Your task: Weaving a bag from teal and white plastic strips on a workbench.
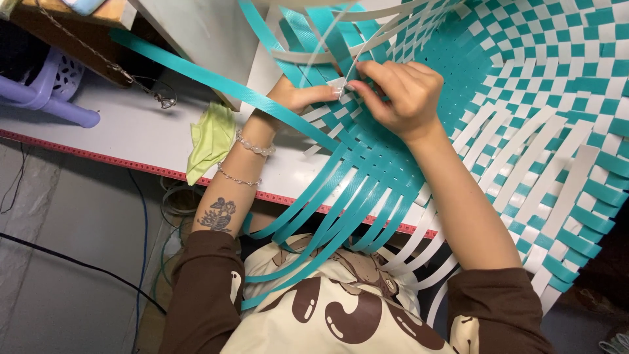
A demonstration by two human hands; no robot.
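This looks like a small handicraft workshop, shown by the large half-woven basket of teal and white plastic strips [537, 98] filling the right of the frame, the white worktable with a red measuring edge [118, 141] at left, and loose cables on the bare floor [78, 262] below.

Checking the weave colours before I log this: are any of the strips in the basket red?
No: the woven basket under the left hand and right hand shows only teal and white strips.
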